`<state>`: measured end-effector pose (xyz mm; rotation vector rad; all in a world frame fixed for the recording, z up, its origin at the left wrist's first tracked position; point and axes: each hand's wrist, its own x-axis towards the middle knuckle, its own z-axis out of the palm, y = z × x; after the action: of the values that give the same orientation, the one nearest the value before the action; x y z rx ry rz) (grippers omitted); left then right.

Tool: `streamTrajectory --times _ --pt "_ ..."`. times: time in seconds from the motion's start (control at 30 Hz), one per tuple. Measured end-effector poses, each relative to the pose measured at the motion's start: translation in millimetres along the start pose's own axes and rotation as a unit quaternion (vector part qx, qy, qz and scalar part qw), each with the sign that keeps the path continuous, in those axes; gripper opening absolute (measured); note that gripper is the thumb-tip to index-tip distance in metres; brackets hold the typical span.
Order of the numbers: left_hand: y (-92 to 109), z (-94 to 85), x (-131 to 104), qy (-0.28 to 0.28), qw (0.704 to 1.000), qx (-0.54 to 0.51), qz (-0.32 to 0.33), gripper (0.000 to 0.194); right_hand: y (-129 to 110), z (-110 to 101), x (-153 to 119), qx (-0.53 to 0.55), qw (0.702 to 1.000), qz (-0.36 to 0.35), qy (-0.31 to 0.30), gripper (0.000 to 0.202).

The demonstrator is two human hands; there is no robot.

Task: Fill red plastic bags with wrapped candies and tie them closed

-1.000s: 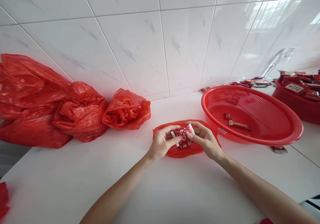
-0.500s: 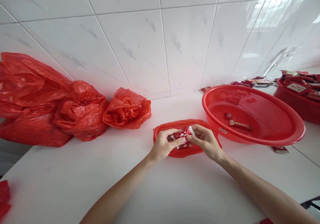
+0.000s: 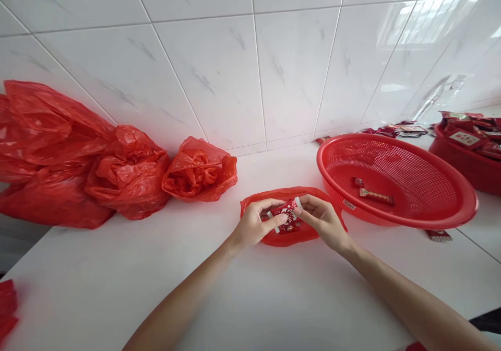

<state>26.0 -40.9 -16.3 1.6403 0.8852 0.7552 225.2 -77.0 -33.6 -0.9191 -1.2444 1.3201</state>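
Between both hands is a small red snack packet [image 3: 288, 218] with white ends and white print. My left hand [image 3: 256, 221] pinches its left side, thumb across the front. At the packet's upper right end, my right hand [image 3: 321, 220] grips with thumb and fingers. Directly beneath the hands lies a red plastic bag [image 3: 282, 240], spread open on the white table; the hands and packet hide much of its inside. Just right of it stands a large red perforated basket [image 3: 395, 155], which holds a few small wrapped pieces, one a patterned stick-shaped packet [image 3: 376, 196].
Several bunched red plastic bags [image 3: 129, 176] stand along the left by the tiled wall [image 3: 219, 79]. At the far right a red container [image 3: 457, 158] is heaped with wrapped packets. Another small packet [image 3: 439, 235] lies on the white table [image 3: 211, 288] beside the basket.
The packet has turned slightly so more of its printed front shows. Both hands keep hold of it in nearly the same place over the bag.
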Motion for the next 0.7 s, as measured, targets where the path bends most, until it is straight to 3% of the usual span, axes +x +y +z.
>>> streamTrajectory --times 0.17,0.37,0.53,0.7 --pt "0 -14.5 0 0.042 0.981 0.189 0.003 0.041 6 -9 5 -0.122 0.992 -0.001 0.031 0.035" --pt "0 -21.9 -1 -0.024 0.933 0.356 -0.036 0.043 8 -22 8 -0.375 0.922 -0.060 0.078 0.044" --pt "3 -15.5 -5 -0.066 0.913 0.401 -0.035 0.057 -6 -34 10 -0.464 0.882 -0.086 -0.002 0.035" --pt "8 -1.8 -9 -0.176 0.895 0.409 -0.010 0.052 -10 -39 9 -0.522 0.848 -0.049 -0.083 0.018"
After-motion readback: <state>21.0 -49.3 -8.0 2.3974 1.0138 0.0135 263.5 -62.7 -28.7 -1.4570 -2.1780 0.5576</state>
